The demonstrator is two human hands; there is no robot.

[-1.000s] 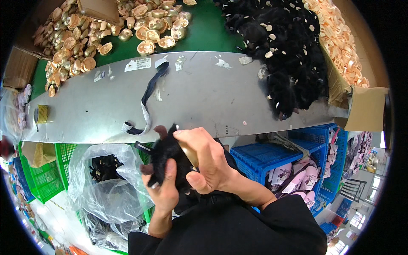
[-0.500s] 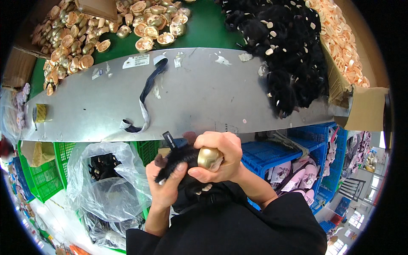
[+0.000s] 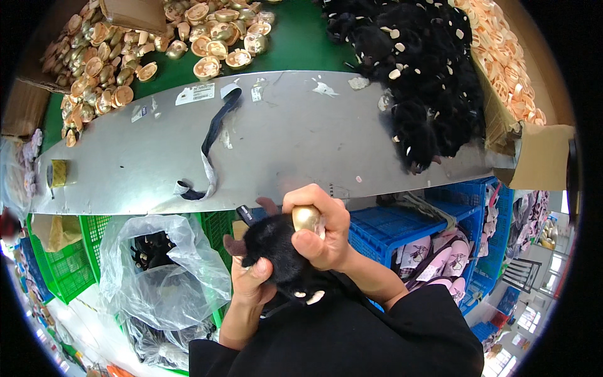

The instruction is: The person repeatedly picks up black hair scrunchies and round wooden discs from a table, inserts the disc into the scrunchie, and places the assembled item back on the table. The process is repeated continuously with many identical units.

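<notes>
My left hand (image 3: 252, 281) is closed on a black plush piece (image 3: 275, 250) with brown ear-like flaps and small pale bits at its lower end. A dark tag sticks out beyond its top. In my right hand (image 3: 326, 226) is a shiny gold, rounded plastic shell (image 3: 306, 218), gripped between thumb and fingers. The shell presses against the right side of the plush, and the place where they meet is partly hidden by my fingers. Both hands are in front of my body, just short of the metal table's near edge.
A metal table (image 3: 282, 138) carries a dark ribbon strip (image 3: 213, 141) and a tape roll (image 3: 58, 173). Gold shells (image 3: 207, 66) lie far left, black plush pieces (image 3: 414, 81) far right beside a carton of peach plastic parts (image 3: 502, 63). Below are a bag-lined green crate (image 3: 63, 270) and blue crates (image 3: 377, 235).
The plush has turned in my left hand, so more of its rounded black side and both brown flaps show. My right hand, with the gold shell, has shifted slightly up and left.
</notes>
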